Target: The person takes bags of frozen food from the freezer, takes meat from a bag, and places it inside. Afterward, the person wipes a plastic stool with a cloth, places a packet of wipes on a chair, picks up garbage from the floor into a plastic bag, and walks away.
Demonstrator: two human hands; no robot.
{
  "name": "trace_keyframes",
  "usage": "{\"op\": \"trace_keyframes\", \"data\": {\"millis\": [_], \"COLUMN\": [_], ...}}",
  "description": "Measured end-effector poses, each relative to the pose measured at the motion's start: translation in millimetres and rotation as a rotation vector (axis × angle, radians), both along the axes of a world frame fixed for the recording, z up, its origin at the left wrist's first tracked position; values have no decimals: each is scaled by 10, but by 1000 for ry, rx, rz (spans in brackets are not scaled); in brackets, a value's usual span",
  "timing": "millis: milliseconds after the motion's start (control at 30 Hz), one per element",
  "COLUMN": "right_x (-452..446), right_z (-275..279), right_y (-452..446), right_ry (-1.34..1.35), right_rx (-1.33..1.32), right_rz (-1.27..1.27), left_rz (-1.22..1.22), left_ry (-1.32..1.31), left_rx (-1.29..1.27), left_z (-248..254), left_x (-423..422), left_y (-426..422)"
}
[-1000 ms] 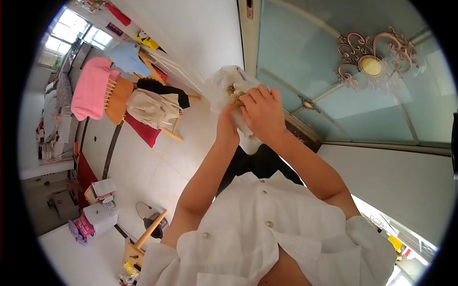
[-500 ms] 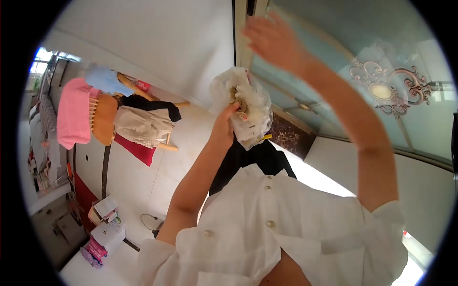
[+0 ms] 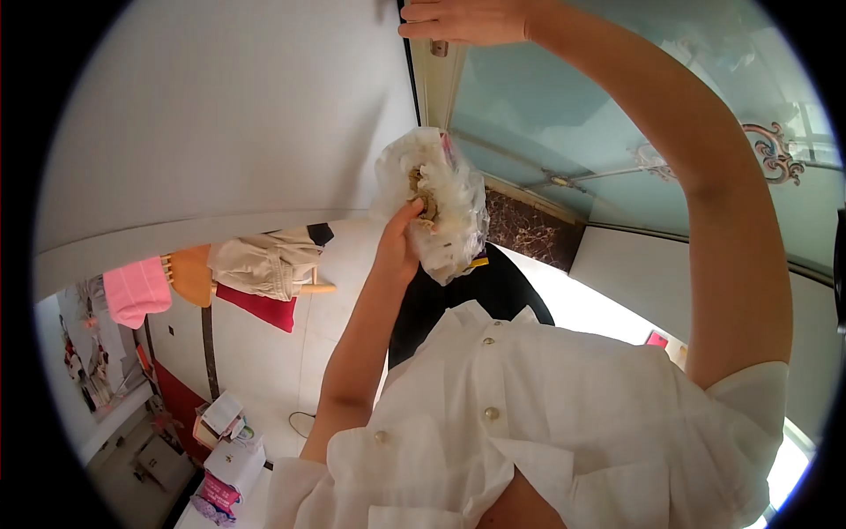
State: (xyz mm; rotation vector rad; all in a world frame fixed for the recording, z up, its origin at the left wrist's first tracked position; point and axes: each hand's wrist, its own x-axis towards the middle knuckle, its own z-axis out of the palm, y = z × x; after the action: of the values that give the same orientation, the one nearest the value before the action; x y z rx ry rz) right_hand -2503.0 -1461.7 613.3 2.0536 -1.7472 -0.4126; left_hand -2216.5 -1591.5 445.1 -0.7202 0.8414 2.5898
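My left hand (image 3: 401, 242) is closed around a crumpled clear plastic bag (image 3: 454, 212), held in front of my dark trousers. Whitish, tissue-like material and something brown show at the bag's gathered part under my thumb; I cannot make out exactly what they are. A bit of yellow peeks from the bag's lower right. My right hand (image 3: 471, 19) is raised at the top of the view, fingers stretched out across the edge of the frosted glass door (image 3: 529, 97), just above a metal lock piece (image 3: 439, 48). Part of this hand is cut off by the frame.
A large white panel (image 3: 238, 115) fills the upper left. Beyond it stands a wooden chair (image 3: 191, 273) with a pink cloth (image 3: 137, 291) and beige trousers (image 3: 264, 263). Boxes and packages (image 3: 233, 463) sit at the lower left. Dark marbled stone (image 3: 529, 229) lies below the door.
My right hand has moved up and left to the door edge. The white panel now covers more of the chair and clothes. My left hand still holds the bag.
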Motion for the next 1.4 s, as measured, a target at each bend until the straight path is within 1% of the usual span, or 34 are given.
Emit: {"op": "trace_keyframes", "data": {"millis": [67, 167, 267, 367, 400, 467, 567, 700, 767, 900, 967, 1067, 1167, 1267, 1367, 1400], "right_x": [-62, -149, -144, -6, -15, -69, -82, 2, 0, 48, 106, -67, -99, -66, -39, -3], "right_z": [-28, -126, -116, -110, -141, -178, -165, -104, -109, -111, -33, -49, -72, -37, -9, -9], "right_y": [-10, -6, 48, 88, 92, 95, 112, 108, 116, 117, 134, 130, 137, 177, 260, 301], "right_ry": [-2, -105, -140, -112, -138, -183, -55, 103, 171, 95, 41, -9, 25, -12, 84, 71], "right_rx": [-16, -18, -1, 5, -14, -55, -74, -21, 17, 17, 30, -8, -29, 13, 30, 44], "right_rz": [12, 23, 71, -91, -92, -93, -41, -89, -96, -105, -135, 68, 47, -10, -7, -64], "left_rz": [0, -21, -30, -36, -39, -66, -79, -104, -97, -109, -79, -60, -75, -83, -83, -84], "left_ry": [-18, -28, -33, -43, -53, -38, -24, -9, -4, 15, -6, 2, 21, 10, 16, 24], "left_rx": [13, 16, 14, 66, 93, 62, 34, 79, 55, 38, 50, 53, 43, 46, 50, 50], "left_z": [-13, -52, -119, -133, -133, -120, -129, -165, -115, -158, -85, -58, -102, -90, -32, -21], "left_x": [-19, -86, -100, -137, -137, -168, -186, -190, -199, -196, -180, -200, -197, -204, -214, -227], "left_y": [20, 22, 65, 76, 79, 100, 120, 90, 92, 51, 61, 64, 33, 20, 24, 21]}}
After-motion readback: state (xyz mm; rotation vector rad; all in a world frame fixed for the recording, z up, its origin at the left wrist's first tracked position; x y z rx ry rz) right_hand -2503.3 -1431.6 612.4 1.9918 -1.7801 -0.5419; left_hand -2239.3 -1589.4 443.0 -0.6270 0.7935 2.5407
